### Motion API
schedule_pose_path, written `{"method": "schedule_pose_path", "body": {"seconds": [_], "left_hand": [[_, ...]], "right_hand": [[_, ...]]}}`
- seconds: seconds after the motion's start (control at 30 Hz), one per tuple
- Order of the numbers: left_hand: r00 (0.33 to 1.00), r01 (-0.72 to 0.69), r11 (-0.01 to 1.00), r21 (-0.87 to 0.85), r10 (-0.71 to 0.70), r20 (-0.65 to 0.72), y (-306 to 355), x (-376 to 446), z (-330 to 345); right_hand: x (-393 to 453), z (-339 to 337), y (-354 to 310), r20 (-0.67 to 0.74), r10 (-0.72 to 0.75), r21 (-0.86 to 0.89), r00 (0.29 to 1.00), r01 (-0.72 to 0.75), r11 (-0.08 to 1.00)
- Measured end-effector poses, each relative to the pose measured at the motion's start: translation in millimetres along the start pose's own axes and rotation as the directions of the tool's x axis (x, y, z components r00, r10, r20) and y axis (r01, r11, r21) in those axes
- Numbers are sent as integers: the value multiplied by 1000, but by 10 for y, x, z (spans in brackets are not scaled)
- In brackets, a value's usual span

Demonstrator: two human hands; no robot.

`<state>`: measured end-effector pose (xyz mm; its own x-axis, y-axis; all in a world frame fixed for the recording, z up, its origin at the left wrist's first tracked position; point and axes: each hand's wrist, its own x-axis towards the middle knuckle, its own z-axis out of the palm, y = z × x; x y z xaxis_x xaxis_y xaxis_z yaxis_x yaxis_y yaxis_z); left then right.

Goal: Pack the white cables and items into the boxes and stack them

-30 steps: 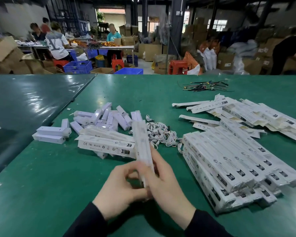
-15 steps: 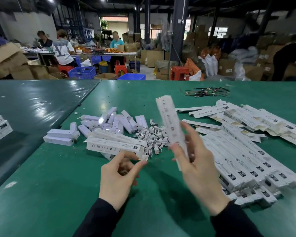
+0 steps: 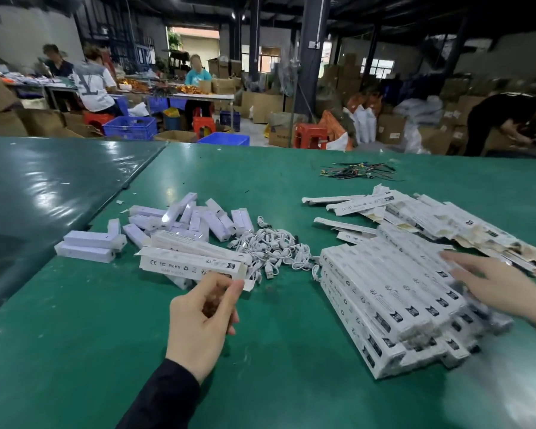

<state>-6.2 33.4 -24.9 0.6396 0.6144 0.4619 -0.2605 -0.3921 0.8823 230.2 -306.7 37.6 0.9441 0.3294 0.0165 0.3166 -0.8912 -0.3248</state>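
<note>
1. The left hand [image 3: 203,320] is hovering low over the green surface [image 3: 276,382] near its near edge, fingers loosely curled and thumb raised, its grip holding nothing.
2. Just beyond its fingertips, a long white box [image 3: 192,266] with printed marks is lying on top of a few more long boxes, its end flap almost touching the thumb.
3. The right hand [image 3: 502,289] is reaching toward the right edge with fingers straight and spread, its grip apart, resting flat on the stack of packed boxes [image 3: 393,305].
4. That stack is sitting in layered rows, slanting toward the near right corner.
5. The white cables [image 3: 276,252] are lying in a tangled heap between the two hands, apart from both.
6. Small white items [image 3: 183,221] are lying scattered toward the left edge, beyond the left hand.
7. Flat unfolded boxes [image 3: 446,224] are lying piled beyond the stack, toward the far right.
8. A bundle of dark wires [image 3: 359,171] is lying near the far edge.
</note>
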Motion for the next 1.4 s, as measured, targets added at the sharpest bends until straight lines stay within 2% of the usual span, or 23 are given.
{"method": "schedule_pose_path", "body": {"seconds": [0.07,0.13,0.23,0.3,0.4,0.5,0.7,0.97,1.1,1.2,1.27,1.33,1.4], "left_hand": [[1000,-5,1000,7,5,7,10,-5,-2],[1000,-9,1000,15,8,10,10,-6,-4],[1000,-14,999,34,14,15,-23,-2,3],[1000,-9,999,46,9,18,-50,-1,2],[1000,7,999,45,-8,26,-63,-7,-3],[999,24,999,35,-26,39,-82,-11,-10],[997,24,999,46,-27,68,-115,3,25],[993,27,997,77,-36,117,-101,-31,41],[990,24,995,95,-36,135,-83,-46,40],[990,17,994,107,-32,137,-87,-47,28],[990,19,995,96,-32,136,-89,-35,19],[991,20,996,83,-31,127,-92,-25,19],[993,29,998,64,-36,116,-88,-15,32]], "right_hand": [[0,-12,-64,65,-3,99,998,-3,995],[51,-28,-136,43,-12,149,999,5,989],[160,-56,-288,-59,-95,123,994,102,987],[279,-56,-435,-66,-186,70,980,190,979],[499,-28,-614,46,-268,7,962,268,964],[638,19,-592,173,-256,14,951,257,966],[568,75,-331,32,-280,55,960,278,959],[539,107,-381,40,-194,122,980,188,975],[571,163,-439,-11,-118,182,993,118,976],[491,60,-429,29,-86,249,996,76,966],[347,-94,-300,-49,-3,302,999,18,953],[110,-176,-49,-159,95,258,983,-51,965],[-193,-93,148,-207,182,268,961,-123,955]]}}
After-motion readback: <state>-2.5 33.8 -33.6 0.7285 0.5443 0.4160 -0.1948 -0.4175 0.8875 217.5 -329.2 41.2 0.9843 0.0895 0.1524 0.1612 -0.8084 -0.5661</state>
